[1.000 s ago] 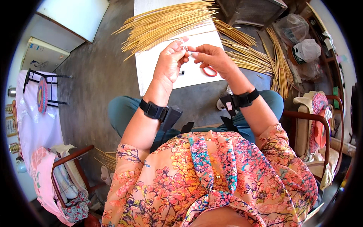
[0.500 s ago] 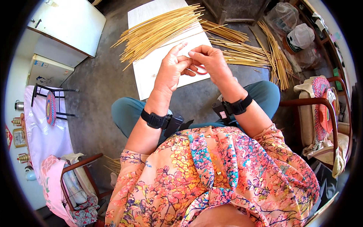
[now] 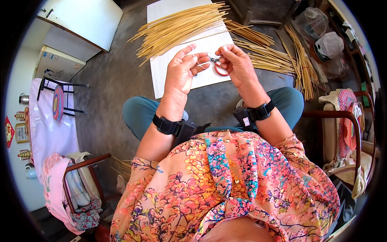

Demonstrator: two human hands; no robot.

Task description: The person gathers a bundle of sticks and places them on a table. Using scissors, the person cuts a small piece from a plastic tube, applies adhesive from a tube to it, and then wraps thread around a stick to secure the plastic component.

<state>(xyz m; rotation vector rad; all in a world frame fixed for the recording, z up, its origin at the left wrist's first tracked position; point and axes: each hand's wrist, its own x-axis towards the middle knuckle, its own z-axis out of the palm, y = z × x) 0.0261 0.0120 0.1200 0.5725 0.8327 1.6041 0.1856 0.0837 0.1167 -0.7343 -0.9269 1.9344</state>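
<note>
Above the white board (image 3: 158, 78) both my hands are raised, a short gap apart. My left hand (image 3: 181, 72) is closed in a loose pinch on a thin white thread (image 3: 201, 64), which crosses its fingers. The fingertips of my right hand (image 3: 238, 66) are pinched together, and fine white thread shows next to them; its full run is too thin to follow. Beneath the right fingers, scissors with a red handle (image 3: 217, 71) lie on the board, partly hidden. A wide layer of yellow straw-like stalks (image 3: 181, 30) rests across the board's far part.
More stalks (image 3: 266, 58) lie on the floor to the right, beside a tied upright-looking bundle (image 3: 305, 76). Wooden-armed chairs stand at right (image 3: 342, 115) and lower left (image 3: 86, 163). A black-legged stool (image 3: 58, 103) leans by a cloth-covered table (image 3: 40, 121). Plastic bags (image 3: 329, 44) sit far right.
My hands have drawn apart from each other, the right one moving rightward. The scissors between them show more. The whole view has shifted slightly.
</note>
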